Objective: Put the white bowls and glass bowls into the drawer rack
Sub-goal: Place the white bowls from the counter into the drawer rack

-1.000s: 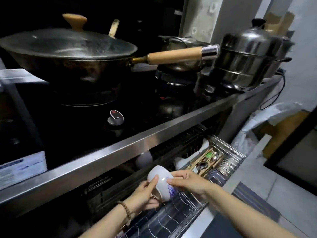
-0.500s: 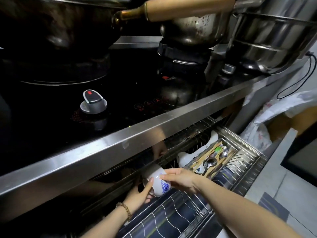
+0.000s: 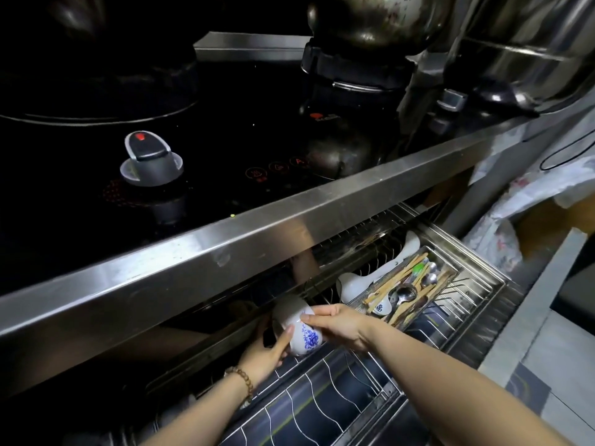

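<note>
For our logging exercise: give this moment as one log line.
left hand: holds white bowl from below | right hand: grips its side | white bowl: tilted, at back of drawer rack | status: not yet released

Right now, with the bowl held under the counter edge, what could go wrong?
The white bowl, tilted between the left hand and right hand, sits close under the steel counter edge; lifting could knock it.
The drawer rack wires look widely spaced; the bowl may tip if released unseated.
The cutlery tray lies near the right hand.
</note>
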A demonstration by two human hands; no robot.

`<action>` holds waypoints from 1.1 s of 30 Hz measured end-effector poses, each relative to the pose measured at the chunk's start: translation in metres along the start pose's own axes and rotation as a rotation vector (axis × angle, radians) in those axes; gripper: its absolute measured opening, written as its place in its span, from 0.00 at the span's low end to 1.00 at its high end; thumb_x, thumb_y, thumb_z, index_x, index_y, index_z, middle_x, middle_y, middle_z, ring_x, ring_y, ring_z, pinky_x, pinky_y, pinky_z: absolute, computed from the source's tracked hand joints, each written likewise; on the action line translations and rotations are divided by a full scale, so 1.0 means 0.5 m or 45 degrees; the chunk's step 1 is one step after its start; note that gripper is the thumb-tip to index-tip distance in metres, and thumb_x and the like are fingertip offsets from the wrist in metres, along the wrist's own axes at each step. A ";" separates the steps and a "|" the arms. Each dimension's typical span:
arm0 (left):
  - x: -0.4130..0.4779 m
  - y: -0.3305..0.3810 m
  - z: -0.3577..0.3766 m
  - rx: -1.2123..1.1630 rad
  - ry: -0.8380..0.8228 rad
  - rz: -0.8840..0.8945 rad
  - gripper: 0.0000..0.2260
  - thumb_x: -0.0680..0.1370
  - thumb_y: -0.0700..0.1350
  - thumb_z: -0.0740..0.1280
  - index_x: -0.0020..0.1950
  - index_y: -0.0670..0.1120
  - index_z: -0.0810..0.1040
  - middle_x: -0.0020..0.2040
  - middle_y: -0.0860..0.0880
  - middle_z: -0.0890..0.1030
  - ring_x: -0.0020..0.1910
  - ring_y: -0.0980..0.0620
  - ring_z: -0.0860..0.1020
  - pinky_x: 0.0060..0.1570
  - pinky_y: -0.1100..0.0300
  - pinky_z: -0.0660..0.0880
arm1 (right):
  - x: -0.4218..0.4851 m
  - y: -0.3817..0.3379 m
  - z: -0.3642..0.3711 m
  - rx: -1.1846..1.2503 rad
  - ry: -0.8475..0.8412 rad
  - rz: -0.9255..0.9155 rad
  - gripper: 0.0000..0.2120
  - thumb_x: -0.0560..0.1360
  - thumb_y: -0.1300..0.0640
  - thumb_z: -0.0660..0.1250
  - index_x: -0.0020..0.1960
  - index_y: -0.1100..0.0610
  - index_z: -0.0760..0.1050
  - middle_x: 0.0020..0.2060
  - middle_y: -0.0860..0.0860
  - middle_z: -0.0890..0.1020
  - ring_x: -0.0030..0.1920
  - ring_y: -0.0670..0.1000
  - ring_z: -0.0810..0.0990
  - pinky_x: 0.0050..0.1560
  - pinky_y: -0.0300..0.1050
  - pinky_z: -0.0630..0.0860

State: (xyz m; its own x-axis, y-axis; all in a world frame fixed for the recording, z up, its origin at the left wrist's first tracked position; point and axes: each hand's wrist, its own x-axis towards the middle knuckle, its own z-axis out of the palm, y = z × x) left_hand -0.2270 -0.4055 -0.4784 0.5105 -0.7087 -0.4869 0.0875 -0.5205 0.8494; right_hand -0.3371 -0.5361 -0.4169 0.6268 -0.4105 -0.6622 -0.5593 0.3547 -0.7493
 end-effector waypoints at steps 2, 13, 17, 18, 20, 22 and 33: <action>0.000 0.001 0.003 0.022 0.014 0.027 0.31 0.73 0.58 0.67 0.73 0.55 0.58 0.47 0.47 0.83 0.38 0.56 0.81 0.33 0.69 0.76 | 0.002 0.004 -0.005 -0.008 0.027 -0.004 0.10 0.75 0.60 0.67 0.55 0.61 0.79 0.33 0.47 0.84 0.31 0.41 0.83 0.30 0.31 0.76; -0.071 0.024 0.002 0.019 0.016 0.158 0.26 0.73 0.48 0.70 0.68 0.44 0.67 0.65 0.47 0.74 0.58 0.59 0.70 0.56 0.70 0.64 | -0.046 -0.016 0.004 -0.365 0.276 -0.073 0.13 0.74 0.57 0.69 0.56 0.62 0.76 0.43 0.53 0.82 0.39 0.45 0.78 0.35 0.28 0.72; -0.122 0.053 -0.009 -0.040 -0.022 0.101 0.27 0.74 0.47 0.69 0.70 0.42 0.64 0.65 0.43 0.74 0.59 0.48 0.77 0.62 0.58 0.71 | -0.142 -0.048 0.011 -0.490 0.359 -0.143 0.24 0.77 0.54 0.66 0.69 0.62 0.67 0.60 0.58 0.78 0.56 0.52 0.81 0.55 0.41 0.75; -0.138 0.063 -0.014 -0.049 -0.042 0.110 0.27 0.75 0.47 0.69 0.70 0.41 0.64 0.65 0.43 0.74 0.58 0.46 0.78 0.62 0.55 0.72 | -0.174 -0.053 0.014 -0.510 0.377 -0.177 0.23 0.77 0.53 0.64 0.69 0.61 0.67 0.62 0.58 0.77 0.61 0.56 0.78 0.58 0.44 0.74; -0.172 0.086 -0.026 -0.027 -0.074 0.145 0.27 0.75 0.49 0.68 0.71 0.42 0.63 0.64 0.42 0.75 0.55 0.46 0.79 0.60 0.51 0.75 | -0.240 -0.059 0.020 -0.495 0.408 -0.268 0.21 0.78 0.51 0.62 0.69 0.58 0.69 0.63 0.55 0.76 0.61 0.53 0.77 0.59 0.42 0.72; -0.212 0.112 -0.040 0.036 -0.108 0.205 0.26 0.76 0.50 0.67 0.70 0.43 0.65 0.63 0.44 0.76 0.50 0.51 0.79 0.50 0.58 0.78 | -0.308 -0.060 0.030 -0.428 0.445 -0.361 0.20 0.78 0.49 0.61 0.68 0.54 0.69 0.57 0.48 0.78 0.53 0.45 0.77 0.58 0.41 0.72; -0.540 0.319 -0.240 0.163 -0.085 0.838 0.20 0.75 0.47 0.67 0.66 0.46 0.70 0.54 0.52 0.82 0.48 0.65 0.79 0.45 0.77 0.71 | -0.610 -0.180 0.212 -0.417 0.559 -0.921 0.20 0.76 0.47 0.63 0.68 0.43 0.68 0.64 0.43 0.73 0.64 0.42 0.72 0.65 0.39 0.68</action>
State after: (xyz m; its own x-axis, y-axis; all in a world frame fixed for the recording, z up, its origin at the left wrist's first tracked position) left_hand -0.2484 -0.2401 -0.1870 0.3681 -0.9234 0.1091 -0.3278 -0.0191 0.9445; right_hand -0.4202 -0.3540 -0.1482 0.6592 -0.7474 0.0820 -0.2776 -0.3432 -0.8973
